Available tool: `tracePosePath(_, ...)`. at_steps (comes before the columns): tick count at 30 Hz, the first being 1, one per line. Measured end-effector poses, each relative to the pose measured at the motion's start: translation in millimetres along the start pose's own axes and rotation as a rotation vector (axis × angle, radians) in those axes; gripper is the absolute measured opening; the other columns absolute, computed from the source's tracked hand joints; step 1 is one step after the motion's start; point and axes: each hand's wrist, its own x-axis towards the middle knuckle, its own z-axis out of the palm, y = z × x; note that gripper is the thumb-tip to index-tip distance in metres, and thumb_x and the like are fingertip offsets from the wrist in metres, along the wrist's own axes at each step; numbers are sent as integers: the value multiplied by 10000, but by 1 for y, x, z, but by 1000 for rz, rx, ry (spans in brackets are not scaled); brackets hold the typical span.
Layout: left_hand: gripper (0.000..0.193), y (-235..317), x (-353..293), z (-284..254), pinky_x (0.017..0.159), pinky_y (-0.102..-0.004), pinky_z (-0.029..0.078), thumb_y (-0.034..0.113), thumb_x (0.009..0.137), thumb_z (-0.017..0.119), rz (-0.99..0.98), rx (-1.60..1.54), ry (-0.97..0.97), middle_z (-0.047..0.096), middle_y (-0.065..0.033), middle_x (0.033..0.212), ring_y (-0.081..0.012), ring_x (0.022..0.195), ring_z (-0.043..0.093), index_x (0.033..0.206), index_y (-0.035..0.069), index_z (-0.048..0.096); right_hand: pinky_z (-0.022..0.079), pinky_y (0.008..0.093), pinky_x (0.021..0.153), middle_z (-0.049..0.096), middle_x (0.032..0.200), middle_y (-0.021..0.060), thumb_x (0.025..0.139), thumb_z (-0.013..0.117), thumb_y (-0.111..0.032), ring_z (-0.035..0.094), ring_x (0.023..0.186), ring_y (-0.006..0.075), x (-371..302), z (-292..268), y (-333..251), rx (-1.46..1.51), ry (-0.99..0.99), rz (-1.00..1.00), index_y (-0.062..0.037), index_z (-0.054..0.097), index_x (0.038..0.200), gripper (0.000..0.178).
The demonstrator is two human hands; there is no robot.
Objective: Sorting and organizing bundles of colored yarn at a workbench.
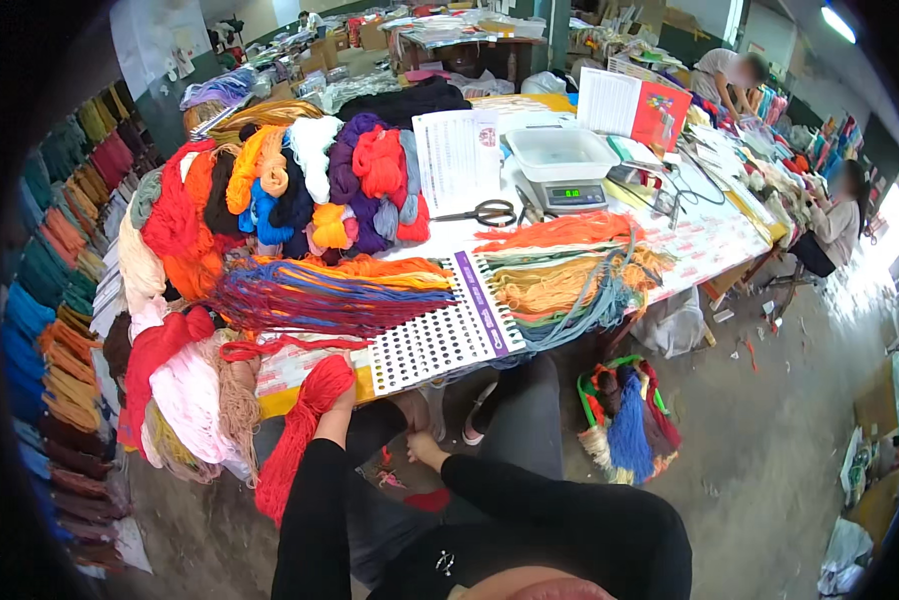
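A red yarn skein (pixel 305 435) hangs over the table's front edge, gripped by my left hand (pixel 342 402), whose fingers are mostly hidden behind the strands. My right hand (pixel 427 449) is above my lap with its fingers curled closed; whatever they hold, if anything, is too small to make out. In front of me lies a white card (pixel 422 345) punched with rows of holes, a purple strip along its right side. Blue, orange and dark red strands (pixel 340 292) reach its left side, and orange, tan and grey-blue strands (pixel 560 285) spread from its right.
Skeins of many colours (pixel 270 190) are heaped at the left of the table. Farther back lie black-handled scissors (pixel 485 212), a digital scale (pixel 570 193) with a clear tub (pixel 562 152), and printed sheets (pixel 457 150). A yarn bundle (pixel 630 420) hangs low on the right. Two people work farther right.
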Motion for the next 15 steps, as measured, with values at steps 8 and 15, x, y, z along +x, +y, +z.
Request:
tracePosePath(8, 504, -35, -46, -43, 730, -470, 446, 421, 917, 340, -283, 113, -41, 610, -227, 851, -394, 844, 578, 807, 19, 623, 457, 339, 424, 580, 574, 147, 842, 403, -213, 554, 408, 219, -74, 44, -169, 141, 28, 284, 49, 541, 730, 317)
tracePosePath(15, 489, -56, -47, -30, 713, -475, 440, 411, 922, 330, -289, 65, -44, 608, -218, 844, -397, 817, 573, 790, 32, 610, 464, 357, 449, 581, 571, 155, 844, 384, -197, 564, 418, 235, -70, 44, -167, -5, -46, 266, 52, 542, 723, 319)
